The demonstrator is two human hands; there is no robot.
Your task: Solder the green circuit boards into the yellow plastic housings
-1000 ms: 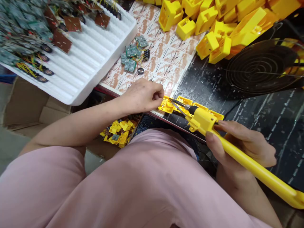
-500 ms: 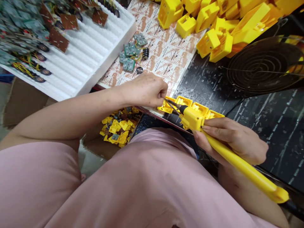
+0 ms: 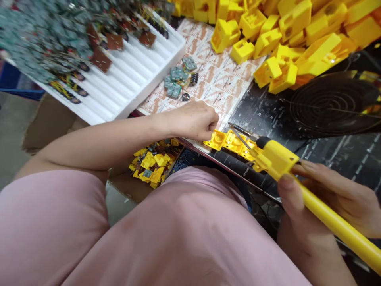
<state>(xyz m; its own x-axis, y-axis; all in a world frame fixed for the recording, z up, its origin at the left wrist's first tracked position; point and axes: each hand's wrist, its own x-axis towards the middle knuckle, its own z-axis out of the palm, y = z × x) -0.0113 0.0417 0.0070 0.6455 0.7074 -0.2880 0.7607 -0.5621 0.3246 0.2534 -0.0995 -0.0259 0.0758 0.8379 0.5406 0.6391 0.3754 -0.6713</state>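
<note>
My right hand (image 3: pixel 321 198) is wrapped round a yellow soldering tool (image 3: pixel 276 159) with a long yellow handle. Its thin metal tip points up and left, over a row of small open yellow housings (image 3: pixel 233 142) along the table's front edge. My left hand (image 3: pixel 195 121) is closed at the left end of that row, its fingertips against the first housing; whatever it pinches is hidden. Behind my left hand lie green circuit boards (image 3: pixel 178 75) with yellow wires and a round black part (image 3: pixel 185 97).
A ribbed white foam tray (image 3: pixel 131 75) at the left carries many wired boards. Yellow housings (image 3: pixel 294 20) are piled at the back right, beside a round black fan grille (image 3: pixel 333 105). Below the edge, a box holds yellow pieces (image 3: pixel 154 163).
My right hand has drawn the yellow tool back to the right, away from my left hand. The whole view has shifted slightly; my left hand stays at the row's left end.
</note>
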